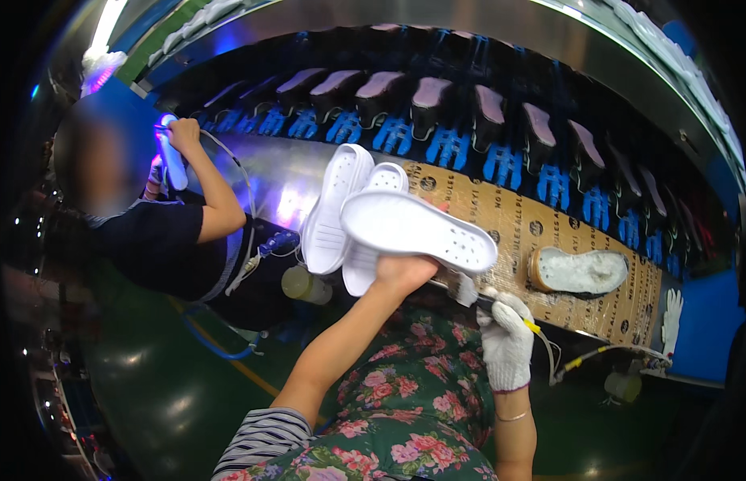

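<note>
Brown cardboard sheeting (501, 212), flat and printed, covers the desk that curves from centre to right across the scene. Beyond it, on the far side, a row of dark shoe lasts (431, 100) stands on blue plastic holders (447, 147), their pale soles turned up. A grey, rough-textured sole (581, 271) lies alone on the cardboard at right, long axis running left to right.

Three white shoe soles sit at centre, above the near edge of the desk. The topmost white sole (417, 228) is smooth moulded material with rows of small round holes at its right end; its long axis runs left to right, dipping slightly toward the right. The two white soles behind it (341, 212) point upward and away, ribbed along their edges.

The left hand (401, 272), bare, has its grip clamped on the white soles from below. The right hand (505, 337), in a white knitted glove, has its grip closed around a thin brush (477, 295) with a yellow handle, bristles just under the topmost sole.

At far left, another person's hand (183, 135) holds a white object.
</note>
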Motion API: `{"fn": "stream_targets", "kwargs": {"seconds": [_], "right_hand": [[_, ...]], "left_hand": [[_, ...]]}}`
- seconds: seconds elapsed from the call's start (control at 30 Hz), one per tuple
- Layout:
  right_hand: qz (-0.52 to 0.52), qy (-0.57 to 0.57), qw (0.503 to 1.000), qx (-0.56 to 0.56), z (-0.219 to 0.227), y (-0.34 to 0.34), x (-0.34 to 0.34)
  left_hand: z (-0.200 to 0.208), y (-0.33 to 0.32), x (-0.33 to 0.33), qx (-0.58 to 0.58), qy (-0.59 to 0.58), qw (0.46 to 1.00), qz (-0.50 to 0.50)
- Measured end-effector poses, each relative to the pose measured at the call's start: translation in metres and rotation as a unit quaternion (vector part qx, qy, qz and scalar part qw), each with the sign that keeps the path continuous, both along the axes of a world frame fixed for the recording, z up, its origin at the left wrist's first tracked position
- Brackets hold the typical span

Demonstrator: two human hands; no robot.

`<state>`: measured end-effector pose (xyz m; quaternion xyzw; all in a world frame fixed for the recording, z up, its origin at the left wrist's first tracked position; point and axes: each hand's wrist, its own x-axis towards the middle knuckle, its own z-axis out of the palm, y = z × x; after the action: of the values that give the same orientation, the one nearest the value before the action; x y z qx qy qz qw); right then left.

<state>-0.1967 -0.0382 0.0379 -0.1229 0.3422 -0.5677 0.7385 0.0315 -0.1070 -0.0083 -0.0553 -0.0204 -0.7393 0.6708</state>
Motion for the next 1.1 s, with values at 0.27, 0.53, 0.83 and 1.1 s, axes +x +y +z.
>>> {"fn": "stream_targets", "kwargs": {"seconds": [0.27, 0.53, 0.83, 1.1], "right_hand": [[0.05, 0.081, 0.995, -0.04, 0.007, -0.004, 0.016], [0.016, 0.467, 0.797, -0.382, 0.053, -0.006, -0.002], [-0.064, 0.589, 0.586, -0.552, 0.087, -0.031, 0.011], [-0.001, 0.531, 0.62, -0.577, 0.08, -0.018, 0.024]], "left_hand": [[0.006, 0.11, 0.022, 0.168, -0.036, 0.946, -0.274], [0.004, 0.119, -0.035, 0.051, 0.01, 0.969, -0.242], [0.006, 0.121, -0.06, 0.154, -0.23, 0.952, -0.13], [-0.041, 0.131, -0.055, 0.158, -0.157, 0.962, -0.159]]}}
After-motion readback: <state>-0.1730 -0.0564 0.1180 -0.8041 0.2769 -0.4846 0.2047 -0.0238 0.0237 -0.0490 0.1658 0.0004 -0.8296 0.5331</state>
